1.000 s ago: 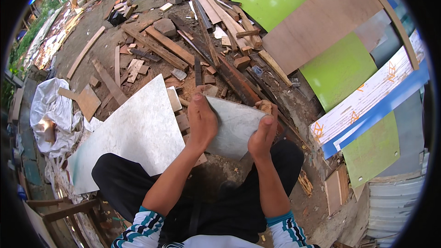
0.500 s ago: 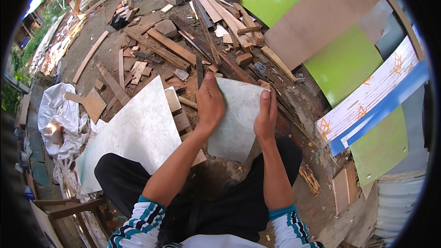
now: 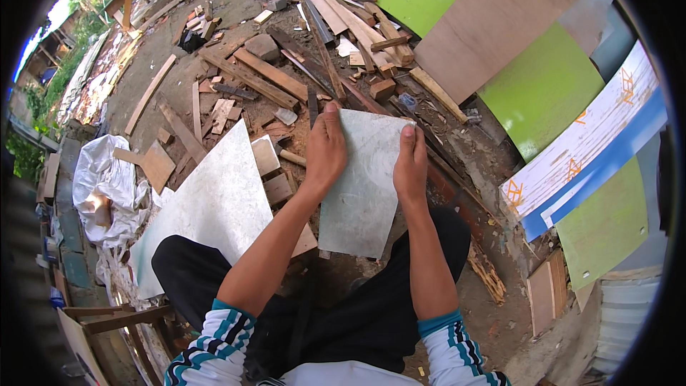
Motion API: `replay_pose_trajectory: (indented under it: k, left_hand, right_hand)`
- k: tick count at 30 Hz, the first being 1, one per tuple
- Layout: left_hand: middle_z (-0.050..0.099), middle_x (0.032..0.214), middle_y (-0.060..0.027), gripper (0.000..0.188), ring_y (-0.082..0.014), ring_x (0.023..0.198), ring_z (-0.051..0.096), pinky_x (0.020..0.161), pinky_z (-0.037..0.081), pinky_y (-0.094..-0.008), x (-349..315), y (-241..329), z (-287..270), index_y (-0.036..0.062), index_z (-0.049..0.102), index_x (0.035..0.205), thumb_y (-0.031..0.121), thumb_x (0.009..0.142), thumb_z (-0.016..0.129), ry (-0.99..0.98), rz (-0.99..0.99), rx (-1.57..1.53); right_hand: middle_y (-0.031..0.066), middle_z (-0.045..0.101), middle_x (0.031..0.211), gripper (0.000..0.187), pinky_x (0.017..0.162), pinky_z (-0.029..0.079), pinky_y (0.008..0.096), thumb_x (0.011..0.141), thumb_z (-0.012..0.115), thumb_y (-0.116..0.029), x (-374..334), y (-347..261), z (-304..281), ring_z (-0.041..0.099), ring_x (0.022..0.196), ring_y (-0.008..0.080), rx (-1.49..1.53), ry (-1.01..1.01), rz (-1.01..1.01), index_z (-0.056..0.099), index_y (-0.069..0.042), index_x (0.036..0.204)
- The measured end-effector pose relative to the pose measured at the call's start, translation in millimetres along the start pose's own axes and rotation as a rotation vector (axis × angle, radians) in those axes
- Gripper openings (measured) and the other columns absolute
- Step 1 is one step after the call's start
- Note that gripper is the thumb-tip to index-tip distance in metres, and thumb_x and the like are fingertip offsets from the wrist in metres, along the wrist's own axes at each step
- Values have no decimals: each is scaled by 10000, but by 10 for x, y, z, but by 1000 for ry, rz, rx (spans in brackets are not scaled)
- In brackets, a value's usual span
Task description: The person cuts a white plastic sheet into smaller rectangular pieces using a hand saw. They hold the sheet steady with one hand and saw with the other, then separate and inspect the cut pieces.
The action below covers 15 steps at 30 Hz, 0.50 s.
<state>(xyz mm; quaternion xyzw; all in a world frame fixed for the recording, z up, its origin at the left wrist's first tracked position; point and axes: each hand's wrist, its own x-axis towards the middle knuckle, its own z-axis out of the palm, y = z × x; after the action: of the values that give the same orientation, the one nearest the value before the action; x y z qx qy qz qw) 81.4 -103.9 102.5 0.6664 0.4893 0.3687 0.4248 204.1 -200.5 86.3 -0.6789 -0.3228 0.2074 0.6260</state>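
Between my hands is a flat grey metal sheet [image 3: 361, 186], roughly rectangular and scuffed, tilted over my lap. My left hand [image 3: 326, 146] is closed on its left edge near the far corner. On the opposite edge my right hand [image 3: 410, 168] grips near the other far corner, thumb lying on top. The fingers of both hands are partly hidden under the sheet. A larger pale sheet [image 3: 207, 207] with a pointed far corner lies to the left, beside my left forearm. Next to it, a hammer-like wooden handle [image 3: 291, 158] pokes out near my left wrist.
Scattered wood planks and offcuts [image 3: 268, 86] cover the ground ahead, with a grey stone [image 3: 262, 47] among them. Large green and brown panels [image 3: 493, 36] stand along the right. A white sack [image 3: 107, 186] lies at left, above a wooden frame [image 3: 118, 320].
The grey sheet has tilted so that more of its face shows, its near edge slightly lower in view. Both hands keep their hold. The view has shifted slightly.
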Motion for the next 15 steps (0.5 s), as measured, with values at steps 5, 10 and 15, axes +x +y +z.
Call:
replay_pose_trajectory:
  k: [5, 10, 15]
  left_hand:
    - [652, 1095, -314, 722, -439, 1095, 627, 954, 455, -472, 56, -49, 15, -75, 604, 1183, 560, 1068, 279, 0, 132, 81]
    - [616, 1209, -327, 622, -470, 1177, 592, 999, 444, -493, 142, -58, 16, -12, 464, 1356, 519, 1075, 301, -161, 72, 107]
    - [527, 1349, -344, 466, -518, 1202, 565, 1048, 425, -506, 270, -234, 44, 164, 288, 1454, 451, 1088, 307, -192, 181, 125]
  right_hand:
    - [231, 609, 1264, 642, 1038, 405, 397, 1067, 375, -519, 127, 94, -83, 571, 1188, 320, 17, -78, 104, 509, 46, 1341]
    - [248, 575, 1331, 679, 1073, 388, 398, 1053, 397, -544, 227, 256, -52, 538, 1261, 334, 100, -83, 205, 488, 44, 1380]
    - [251, 499, 1441, 564, 1124, 354, 404, 1069, 427, -446, 275, 202, 108, 465, 1360, 334, 108, 7, 236, 467, -26, 1443]
